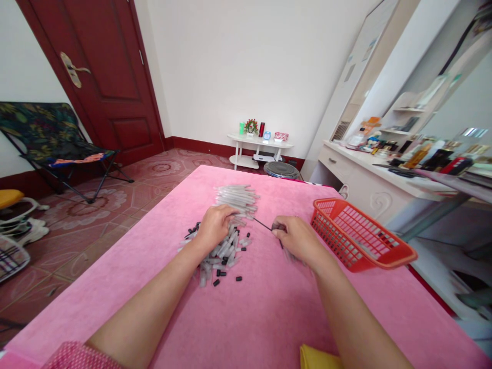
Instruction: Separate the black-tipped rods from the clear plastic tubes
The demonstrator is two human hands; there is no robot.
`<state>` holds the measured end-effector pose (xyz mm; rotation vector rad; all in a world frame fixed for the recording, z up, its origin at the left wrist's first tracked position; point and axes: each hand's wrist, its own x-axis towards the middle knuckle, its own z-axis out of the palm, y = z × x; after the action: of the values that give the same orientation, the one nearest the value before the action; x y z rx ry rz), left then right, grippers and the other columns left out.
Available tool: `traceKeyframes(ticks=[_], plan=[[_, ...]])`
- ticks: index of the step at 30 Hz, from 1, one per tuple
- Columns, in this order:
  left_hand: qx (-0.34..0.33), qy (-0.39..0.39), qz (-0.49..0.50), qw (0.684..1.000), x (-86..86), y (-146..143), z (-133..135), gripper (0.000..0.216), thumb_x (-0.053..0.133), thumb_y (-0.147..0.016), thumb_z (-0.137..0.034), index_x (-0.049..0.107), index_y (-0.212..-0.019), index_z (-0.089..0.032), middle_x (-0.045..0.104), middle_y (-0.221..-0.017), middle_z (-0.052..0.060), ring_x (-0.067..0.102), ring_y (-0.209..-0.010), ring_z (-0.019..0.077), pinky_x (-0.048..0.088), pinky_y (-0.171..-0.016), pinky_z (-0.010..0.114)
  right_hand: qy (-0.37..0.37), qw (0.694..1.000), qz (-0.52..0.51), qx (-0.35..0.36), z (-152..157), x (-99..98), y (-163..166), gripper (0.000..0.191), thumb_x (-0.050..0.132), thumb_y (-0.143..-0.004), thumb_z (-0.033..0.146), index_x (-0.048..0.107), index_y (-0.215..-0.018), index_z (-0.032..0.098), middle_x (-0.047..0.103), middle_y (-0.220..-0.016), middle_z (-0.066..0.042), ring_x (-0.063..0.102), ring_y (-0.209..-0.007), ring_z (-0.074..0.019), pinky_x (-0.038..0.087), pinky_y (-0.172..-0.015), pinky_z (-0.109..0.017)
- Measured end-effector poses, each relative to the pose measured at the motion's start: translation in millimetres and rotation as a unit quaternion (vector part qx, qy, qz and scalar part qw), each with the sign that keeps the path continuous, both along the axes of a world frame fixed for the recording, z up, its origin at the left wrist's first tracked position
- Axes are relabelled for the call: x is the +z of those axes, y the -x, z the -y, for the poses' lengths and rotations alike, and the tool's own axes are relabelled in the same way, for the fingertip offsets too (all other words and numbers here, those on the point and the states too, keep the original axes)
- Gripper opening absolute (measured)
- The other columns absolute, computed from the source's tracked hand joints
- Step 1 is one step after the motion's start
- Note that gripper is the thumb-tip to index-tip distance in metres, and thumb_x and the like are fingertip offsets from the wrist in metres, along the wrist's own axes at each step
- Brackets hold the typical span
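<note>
My left hand (214, 224) rests with curled fingers on a heap of short clear plastic tubes and small black caps (223, 253) on the pink table (253, 307). Just beyond it lies a bundle of longer clear tubes (237, 197). My right hand (295, 237) is closed in a pinch on a thin black rod (262, 224) that points left toward the tubes. More clear pieces show blurred under the right palm.
An orange plastic basket (357, 233) sits at the table's right edge, close to my right hand. A white dresser with bottles (388, 169) stands to the right, a folding chair (49, 138) and a red door (103, 72) to the left.
</note>
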<state>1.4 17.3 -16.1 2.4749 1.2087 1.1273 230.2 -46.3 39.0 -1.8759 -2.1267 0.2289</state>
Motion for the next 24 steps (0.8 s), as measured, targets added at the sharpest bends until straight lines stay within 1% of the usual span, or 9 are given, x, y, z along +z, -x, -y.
traceKeyframes(ticks=[6, 11, 15, 17, 19, 21, 23, 24], plan=[[-0.004, -0.009, 0.002, 1.0, 1.1, -0.9, 1.1, 0.027, 0.048, -0.079, -0.009, 0.067, -0.097, -0.018, 0.068, -0.092, 0.007, 0.06, -0.088, 0.0206, 0.044, -0.081, 0.032, 0.007, 1.0, 0.006, 0.005, -2.3, -3.0, -1.9, 0.013, 0.054, -0.074, 0.017, 0.067, -0.077, 0.022, 0.069, -0.078, -0.001, 0.06, -0.073, -0.0133, 0.034, -0.061, -0.022], [-0.031, -0.021, -0.026, 0.999, 2.1, -2.1, 1.6, 0.033, 0.049, -0.074, -0.003, 0.067, -0.097, -0.02, 0.067, -0.089, 0.007, 0.06, -0.087, 0.0198, 0.044, -0.08, 0.031, 0.003, 1.0, 0.006, 0.008, -0.8, -1.5, -2.1, 0.014, 0.055, -0.074, 0.018, 0.068, -0.077, 0.022, 0.069, -0.078, -0.001, 0.061, -0.073, -0.0134, 0.034, -0.061, -0.022], [-0.053, -0.031, -0.056, 0.997, 5.5, -5.3, 4.8, 0.036, 0.049, -0.071, 0.0, 0.068, -0.095, -0.019, 0.066, -0.085, 0.006, 0.06, -0.084, 0.0199, 0.044, -0.078, 0.031, -0.029, 1.0, 0.002, 0.012, -0.1, 1.1, -0.7, 0.014, 0.055, -0.076, 0.02, 0.069, -0.08, 0.024, 0.07, -0.079, 0.0, 0.061, -0.076, -0.0146, 0.035, -0.062, -0.023], [-0.069, -0.027, -0.051, 0.996, 8.1, -8.4, 8.2, 0.037, 0.048, -0.071, 0.0, 0.068, -0.095, -0.019, 0.066, -0.083, 0.006, 0.06, -0.082, 0.0195, 0.044, -0.076, 0.031, -0.051, 0.998, 0.004, 0.029, 0.3, 2.8, 2.5, 0.013, 0.056, -0.077, 0.021, 0.069, -0.08, 0.024, 0.069, -0.079, -0.001, 0.061, -0.076, -0.0149, 0.036, -0.063, -0.024], [-0.081, -0.012, -0.027, 0.996, 9.9, -11.0, 11.1, 0.036, 0.047, -0.072, 0.0, 0.068, -0.095, -0.019, 0.067, -0.084, 0.006, 0.06, -0.082, 0.0189, 0.044, -0.075, 0.03, -0.106, 0.993, 0.0, 0.046, 2.1, 5.5, 7.9, 0.012, 0.057, -0.077, 0.021, 0.068, -0.078, 0.023, 0.068, -0.079, -0.001, 0.059, -0.077, -0.0158, 0.037, -0.068, -0.026], [-0.074, 0.01, 0.022, 0.997, 10.0, -12.0, 11.2, 0.034, 0.047, -0.074, -0.002, 0.068, -0.095, -0.018, 0.068, -0.088, 0.006, 0.06, -0.085, 0.0189, 0.045, -0.077, 0.03, -0.213, 0.976, -0.022, 0.034, 5.7, 9.1, 14.7, 0.01, 0.057, -0.079, 0.023, 0.068, -0.079, 0.022, 0.067, -0.084, -0.003, 0.057, -0.083, -0.0179, 0.036, -0.076, -0.029], [-0.042, 0.041, 0.104, 0.993, 8.5, -10.8, 7.7, 0.029, 0.049, -0.075, -0.006, 0.069, -0.092, -0.018, 0.069, -0.092, 0.007, 0.061, -0.089, 0.0196, 0.045, -0.081, 0.031, -0.336, 0.94, -0.063, 0.006, 10.5, 12.6, 21.5, 0.011, 0.056, -0.081, 0.026, 0.066, -0.083, 0.021, 0.065, -0.091, -0.004, 0.055, -0.09, -0.0197, 0.034, -0.083, -0.033], [-0.022, 0.065, 0.162, 0.984, 7.5, -9.7, 5.0, 0.026, 0.052, -0.074, -0.008, 0.07, -0.09, -0.017, 0.069, -0.091, 0.007, 0.061, -0.089, 0.02, 0.045, -0.082, 0.032, -0.379, 0.921, -0.085, -0.001, 12.7, 13.6, 24.6, 0.012, 0.055, -0.082, 0.027, 0.065, -0.085, 0.02, 0.064, -0.094, -0.005, 0.054, -0.092, -0.02, 0.034, -0.085, -0.034]])
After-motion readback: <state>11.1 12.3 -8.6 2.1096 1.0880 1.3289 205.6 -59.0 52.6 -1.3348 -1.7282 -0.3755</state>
